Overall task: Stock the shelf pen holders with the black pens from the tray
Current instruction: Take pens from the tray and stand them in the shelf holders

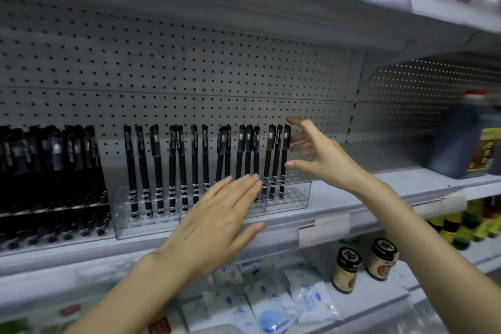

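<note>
Right hand (322,160) splayed — beside pens (276,152)

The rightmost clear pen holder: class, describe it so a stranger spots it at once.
Find the shelf backed by grey pegboard, with its row of black pens. At the row's right end, below the right hand, stands the last clear holder; unlike its neighbours, its right half is empty holes.

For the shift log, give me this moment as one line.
left hand: open, flat before clear pen holder | right hand: open, beside rightmost black pens | holding: nothing
</note>
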Available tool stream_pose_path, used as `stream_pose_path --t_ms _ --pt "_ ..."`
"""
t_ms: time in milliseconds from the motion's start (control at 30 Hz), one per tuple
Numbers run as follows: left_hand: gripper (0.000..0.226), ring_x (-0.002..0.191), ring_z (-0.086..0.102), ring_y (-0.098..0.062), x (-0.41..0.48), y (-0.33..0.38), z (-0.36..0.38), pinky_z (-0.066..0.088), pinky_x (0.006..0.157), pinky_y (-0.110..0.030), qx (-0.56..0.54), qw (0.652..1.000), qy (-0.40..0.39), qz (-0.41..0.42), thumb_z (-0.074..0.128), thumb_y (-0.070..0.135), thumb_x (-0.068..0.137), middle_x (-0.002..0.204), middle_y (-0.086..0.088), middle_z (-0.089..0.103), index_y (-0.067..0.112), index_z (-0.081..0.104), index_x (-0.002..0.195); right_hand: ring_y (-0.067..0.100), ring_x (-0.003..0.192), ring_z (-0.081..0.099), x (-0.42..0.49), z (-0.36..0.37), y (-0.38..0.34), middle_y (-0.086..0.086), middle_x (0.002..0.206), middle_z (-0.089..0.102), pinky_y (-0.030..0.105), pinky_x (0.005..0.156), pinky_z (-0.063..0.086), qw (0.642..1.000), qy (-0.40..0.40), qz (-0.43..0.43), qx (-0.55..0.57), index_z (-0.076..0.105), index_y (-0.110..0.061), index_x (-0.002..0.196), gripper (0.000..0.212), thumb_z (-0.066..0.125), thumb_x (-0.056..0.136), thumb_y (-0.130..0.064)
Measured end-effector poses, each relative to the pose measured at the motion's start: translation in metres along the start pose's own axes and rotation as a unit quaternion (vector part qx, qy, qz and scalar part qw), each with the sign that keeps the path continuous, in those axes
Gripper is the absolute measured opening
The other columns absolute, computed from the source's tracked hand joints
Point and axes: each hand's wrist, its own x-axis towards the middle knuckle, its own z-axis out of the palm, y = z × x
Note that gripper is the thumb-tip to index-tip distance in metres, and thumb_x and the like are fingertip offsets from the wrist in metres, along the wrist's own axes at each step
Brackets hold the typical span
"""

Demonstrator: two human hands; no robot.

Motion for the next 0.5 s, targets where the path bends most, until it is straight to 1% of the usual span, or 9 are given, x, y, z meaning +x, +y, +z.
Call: stream_pose_path --t_ms 67,167,233,300,367,400,433,500 --pt "0.063 0.133 0.038 -0.008 -0.003 0.0 -0.007 0.017 0.113 -0.029 -0.024 1.0 0.003 -0.001 0.019 0.056 0.101 0.146 0.001 0.043 0.014 0.039 0.144 0.004 0.111 0.05 -0.008 -0.002 -0.008 -0.007 0.125 0.048 0.027 0.101 0.043 1.0 0.011 -0.005 -0.023 0.027 -0.038 0.142 0.077 0.073 0.082 -0.026" --pt "0.064 0.135 0.035 -0.009 -0.013 0.0 -0.021 0.014 0.113 -0.029 -0.044 0.999 0.019 -0.004 0.018 0.055 0.102 0.148 -0.001 0.041 0.013 0.037 0.146 0.0 0.117 0.04 -0.025 0.0 -0.028 -0.014 0.124 0.039 0.03 0.107 0.036 0.998 0.034 -0.019 -0.044 0.026 -0.037 0.143 0.075 0.07 0.083 -0.028" --pt "0.063 0.136 0.032 -0.008 -0.028 0.001 -0.029 0.012 0.113 -0.028 -0.057 0.998 0.033 -0.01 0.02 0.054 0.102 0.149 -0.002 0.039 0.013 0.036 0.146 -0.003 0.119 0.036 -0.04 0.005 -0.047 -0.017 0.124 0.036 0.029 0.108 0.034 0.998 0.038 -0.035 -0.042 0.025 -0.039 0.143 0.074 0.069 0.084 -0.029" --pt "0.062 0.138 0.023 -0.004 -0.053 0.003 -0.036 0.007 0.114 -0.025 -0.092 0.994 0.045 -0.027 0.02 0.054 0.102 0.151 -0.002 0.034 0.014 0.033 0.148 -0.005 0.118 0.036 -0.059 0.018 -0.068 -0.018 0.124 0.036 0.026 0.106 0.034 0.998 0.029 -0.054 -0.03 0.026 -0.041 0.141 0.073 0.068 0.083 -0.031" --pt "0.062 0.14 0.01 0.001 -0.089 0.006 -0.041 0.001 0.116 -0.021 -0.145 0.987 0.046 -0.059 0.021 0.056 0.102 0.154 0.002 0.026 0.017 0.028 0.15 -0.005 0.117 0.039 -0.081 0.038 -0.087 -0.017 0.125 0.038 0.02 0.103 0.035 0.998 0.007 -0.067 -0.002 0.025 -0.044 0.138 0.07 0.068 0.083 -0.033" --pt "0.063 0.141 0.009 0.002 -0.11 0.007 -0.042 0.001 0.116 -0.02 -0.167 0.982 0.039 -0.076 0.022 0.056 0.101 0.155 0.003 0.024 0.018 0.027 0.151 -0.006 0.116 0.04 -0.093 0.051 -0.095 -0.017 0.125 0.04 0.015 0.101 0.035 0.997 -0.012 -0.068 0.015 0.026 -0.045 0.137 0.069 0.067 0.083 -0.033" --pt "0.063 0.142 0.012 0.0 -0.134 0.008 -0.04 0.002 0.117 -0.021 -0.184 0.978 0.027 -0.094 0.024 0.055 0.101 0.156 0.003 0.024 0.017 0.027 0.151 -0.007 0.116 0.04 -0.106 0.068 -0.101 -0.015 0.126 0.04 0.011 0.1 0.034 0.997 -0.037 -0.067 0.032 0.027 -0.043 0.137 0.068 0.067 0.084 -0.033" --pt "0.064 0.142 0.017 -0.003 -0.186 0.01 -0.033 0.006 0.117 -0.023 -0.215 0.966 -0.004 -0.144 0.026 0.053 0.099 0.156 0.003 0.026 0.015 0.03 0.15 -0.005 0.116 0.041 -0.133 0.106 -0.109 -0.012 0.127 0.041 0.007 0.098 0.032 0.991 -0.097 -0.069 0.054 0.033 -0.034 0.139 0.064 0.068 0.085 -0.03"
